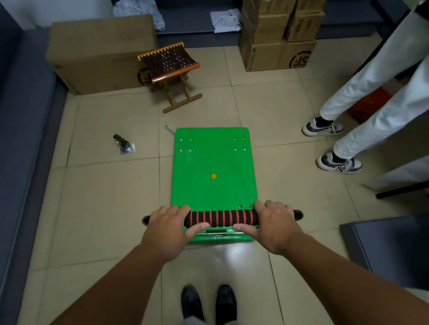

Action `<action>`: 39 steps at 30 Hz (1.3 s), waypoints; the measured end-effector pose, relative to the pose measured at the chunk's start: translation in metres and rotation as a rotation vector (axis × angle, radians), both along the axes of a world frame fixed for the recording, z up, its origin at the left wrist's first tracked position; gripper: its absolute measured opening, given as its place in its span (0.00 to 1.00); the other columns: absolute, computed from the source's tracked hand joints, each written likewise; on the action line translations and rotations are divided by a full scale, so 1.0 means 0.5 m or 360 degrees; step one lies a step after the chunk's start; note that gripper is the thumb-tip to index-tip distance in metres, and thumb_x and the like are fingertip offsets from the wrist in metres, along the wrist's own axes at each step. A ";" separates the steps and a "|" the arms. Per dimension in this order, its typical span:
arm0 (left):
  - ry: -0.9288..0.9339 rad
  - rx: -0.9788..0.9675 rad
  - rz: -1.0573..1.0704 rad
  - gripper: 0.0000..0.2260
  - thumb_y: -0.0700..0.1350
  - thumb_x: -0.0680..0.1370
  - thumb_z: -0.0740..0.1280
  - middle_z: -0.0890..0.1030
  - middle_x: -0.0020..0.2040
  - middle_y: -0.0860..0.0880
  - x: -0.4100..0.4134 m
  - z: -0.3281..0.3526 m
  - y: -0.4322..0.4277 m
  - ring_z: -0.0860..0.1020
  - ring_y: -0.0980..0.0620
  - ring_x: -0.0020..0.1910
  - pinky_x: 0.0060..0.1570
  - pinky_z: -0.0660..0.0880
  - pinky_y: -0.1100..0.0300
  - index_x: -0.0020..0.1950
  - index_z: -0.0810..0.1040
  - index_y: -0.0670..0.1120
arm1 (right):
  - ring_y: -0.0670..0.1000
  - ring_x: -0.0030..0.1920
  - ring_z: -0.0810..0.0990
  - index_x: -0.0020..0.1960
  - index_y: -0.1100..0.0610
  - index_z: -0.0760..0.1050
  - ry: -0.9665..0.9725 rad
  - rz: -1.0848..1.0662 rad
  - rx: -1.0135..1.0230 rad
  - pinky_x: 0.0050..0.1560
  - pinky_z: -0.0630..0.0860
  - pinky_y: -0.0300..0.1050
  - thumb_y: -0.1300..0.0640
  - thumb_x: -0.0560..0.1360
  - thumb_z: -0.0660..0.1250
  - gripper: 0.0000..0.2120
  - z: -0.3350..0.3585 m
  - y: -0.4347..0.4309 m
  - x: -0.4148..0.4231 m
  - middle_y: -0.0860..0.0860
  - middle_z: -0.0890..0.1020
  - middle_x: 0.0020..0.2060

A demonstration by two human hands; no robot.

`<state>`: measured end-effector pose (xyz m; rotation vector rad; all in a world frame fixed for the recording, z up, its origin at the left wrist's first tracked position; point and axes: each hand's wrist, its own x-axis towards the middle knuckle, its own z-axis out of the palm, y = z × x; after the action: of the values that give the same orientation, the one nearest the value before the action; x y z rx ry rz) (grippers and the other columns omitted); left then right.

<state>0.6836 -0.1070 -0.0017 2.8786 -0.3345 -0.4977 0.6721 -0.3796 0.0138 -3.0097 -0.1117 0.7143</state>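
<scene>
Left hand (169,232), right hand (272,225) grip one handle (220,217); cart (210,162), maybe eight bolts (235,149).

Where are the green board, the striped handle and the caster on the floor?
green board (207,160): head view, on its bare top face, near the middle.
striped handle (220,218): head view, on the middle of the foam grip.
caster (124,144): head view, on its middle, where the wheel meets the metal plate.

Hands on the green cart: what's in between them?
The head view shows the black-and-red striped foam grip between the left hand and the right hand; both hold its ends.
</scene>
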 end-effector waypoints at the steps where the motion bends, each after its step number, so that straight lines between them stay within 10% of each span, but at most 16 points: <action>1: 0.0008 -0.0001 0.0011 0.46 0.81 0.66 0.32 0.76 0.49 0.53 -0.041 0.001 0.000 0.74 0.50 0.51 0.54 0.66 0.54 0.60 0.74 0.55 | 0.55 0.55 0.76 0.62 0.49 0.70 0.0000 0.0006 0.0005 0.63 0.69 0.55 0.19 0.69 0.43 0.41 0.000 0.001 -0.040 0.51 0.78 0.54; 15: 0.0123 -0.0015 0.0074 0.38 0.77 0.72 0.44 0.77 0.57 0.51 -0.615 0.011 0.014 0.72 0.48 0.58 0.62 0.65 0.51 0.65 0.73 0.54 | 0.54 0.57 0.75 0.68 0.48 0.68 0.0070 0.0003 0.0029 0.65 0.68 0.55 0.18 0.68 0.43 0.45 0.011 0.027 -0.600 0.51 0.78 0.56; 20: 0.0064 -0.0017 0.0095 0.48 0.82 0.66 0.32 0.78 0.54 0.51 -0.812 0.008 0.014 0.73 0.47 0.56 0.60 0.66 0.51 0.63 0.74 0.53 | 0.53 0.56 0.75 0.66 0.48 0.69 0.0073 0.0018 0.0029 0.64 0.68 0.55 0.18 0.66 0.41 0.46 0.012 0.024 -0.785 0.50 0.78 0.55; 39: 0.0060 0.0046 0.0162 0.39 0.78 0.70 0.39 0.75 0.48 0.53 -1.362 0.032 -0.020 0.72 0.52 0.49 0.48 0.63 0.56 0.59 0.74 0.55 | 0.54 0.52 0.76 0.60 0.50 0.70 -0.0022 0.0150 -0.0017 0.59 0.70 0.52 0.19 0.67 0.43 0.42 0.017 0.005 -1.306 0.51 0.78 0.51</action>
<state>0.0028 -0.1170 0.0142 2.8917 -0.1750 -0.5419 0.0191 -0.3771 0.0225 -3.0375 -0.2527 0.7043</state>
